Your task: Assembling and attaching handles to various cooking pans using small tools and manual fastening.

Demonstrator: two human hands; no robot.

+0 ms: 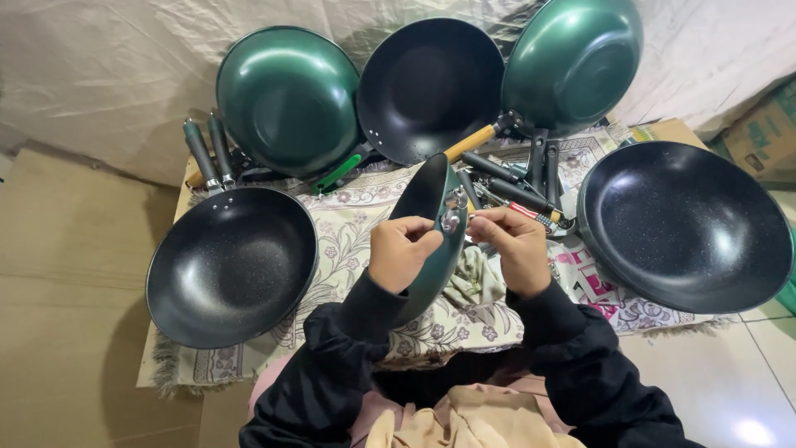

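Note:
I hold a green wok [429,199] with a dark inside on its edge in front of me, rim up. My left hand [400,250] grips its rim near a metal bracket [453,212] on the pan's side. My right hand [516,245] pinches a small part against that bracket; the part is too small to make out. Both sleeves are black.
A dark wok [230,265] lies at the left, another [685,224] at the right. Green and black woks [288,98] lean against the sheet-covered wall behind. Loose pan handles [514,187] lie on the patterned cloth [348,211]. Cardboard covers the floor at left.

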